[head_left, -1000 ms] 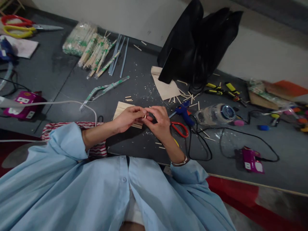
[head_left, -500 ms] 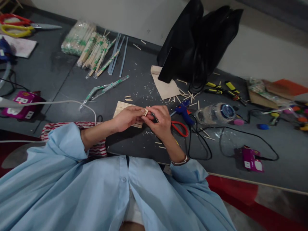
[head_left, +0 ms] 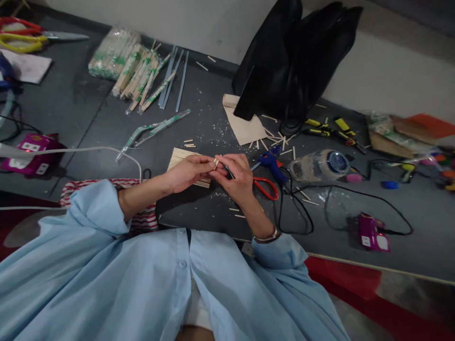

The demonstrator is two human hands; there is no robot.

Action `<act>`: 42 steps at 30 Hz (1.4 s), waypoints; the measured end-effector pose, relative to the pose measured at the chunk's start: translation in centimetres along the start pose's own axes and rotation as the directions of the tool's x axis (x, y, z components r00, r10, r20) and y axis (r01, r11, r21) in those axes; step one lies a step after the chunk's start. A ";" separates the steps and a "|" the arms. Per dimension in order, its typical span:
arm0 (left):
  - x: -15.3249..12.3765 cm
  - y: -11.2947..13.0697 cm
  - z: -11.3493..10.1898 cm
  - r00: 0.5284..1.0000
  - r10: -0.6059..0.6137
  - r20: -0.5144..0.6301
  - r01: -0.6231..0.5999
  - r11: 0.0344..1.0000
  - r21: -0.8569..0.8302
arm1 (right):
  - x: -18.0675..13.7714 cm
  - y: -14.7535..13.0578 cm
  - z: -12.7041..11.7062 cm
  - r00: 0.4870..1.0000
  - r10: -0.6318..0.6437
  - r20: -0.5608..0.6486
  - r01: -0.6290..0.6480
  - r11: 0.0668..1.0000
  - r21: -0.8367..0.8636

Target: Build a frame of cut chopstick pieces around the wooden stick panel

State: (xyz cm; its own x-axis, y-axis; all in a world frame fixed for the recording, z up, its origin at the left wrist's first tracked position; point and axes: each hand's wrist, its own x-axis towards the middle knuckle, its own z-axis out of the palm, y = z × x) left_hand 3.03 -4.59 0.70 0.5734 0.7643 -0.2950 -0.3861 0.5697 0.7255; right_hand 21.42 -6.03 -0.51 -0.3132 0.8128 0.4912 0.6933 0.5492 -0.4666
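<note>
My left hand (head_left: 189, 173) is closed, its thumb and fingers pinching a small piece of short wooden sticks (head_left: 215, 163). My right hand (head_left: 237, 177) meets it from the other side, fingers curled around a thin dark tool (head_left: 229, 172) whose kind I cannot make out. The tool's tip is hidden by the fingers near the sticks. Below both hands, a flat panel of wooden sticks (head_left: 177, 158) laid side by side rests on the dark table (head_left: 199, 213), partly covered by the left hand. Short cut sticks (head_left: 189, 143) lie just beyond the panel.
Right of my hands are red-handled scissors (head_left: 266, 188), a blue glue gun (head_left: 272, 163) with its black cord and a clear plastic bottle (head_left: 316, 166). A black bag (head_left: 295, 61) stands behind. Wrapped chopsticks (head_left: 142, 78) lie at the back left, near blue-grey strips (head_left: 182, 81).
Both hands stay together in nearly the same place. The small stick piece has turned slightly between the fingers.
</note>
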 end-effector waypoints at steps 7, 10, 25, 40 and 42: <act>0.1 0.1 -0.3 1.000 -0.023 0.017 0.023 0.999 -0.043 | -0.1 0.1 0.1 0.999 -0.026 -0.028 0.027 0.999 0.018; 0.2 0.1 -0.3 1.000 -0.024 0.014 0.025 0.999 -0.048 | -0.1 0.1 0.1 1.000 0.003 0.004 -0.003 1.000 -0.001; 0.1 -0.1 -0.2 1.000 0.013 0.015 -0.014 0.998 0.055 | -0.1 -0.2 0.3 0.999 -0.039 -0.025 0.038 0.999 -0.027; 2.9 3.9 -6.3 0.756 0.653 -0.041 -0.070 0.143 0.987 | 0.1 0.0 0.1 0.993 0.069 -0.091 -0.071 0.997 -0.019; 3.6 3.9 -7.4 0.762 0.648 0.009 -0.036 0.029 0.999 | 0.1 0.2 0.0 0.993 0.077 -0.085 -0.079 0.997 -0.016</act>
State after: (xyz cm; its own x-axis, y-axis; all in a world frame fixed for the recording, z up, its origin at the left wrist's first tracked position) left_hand -1.75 2.60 -2.13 0.1929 0.9486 0.2509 0.6895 -0.3130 0.6531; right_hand 21.48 -5.83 -0.57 -0.2025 0.8333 0.5144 0.7261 0.4802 -0.4920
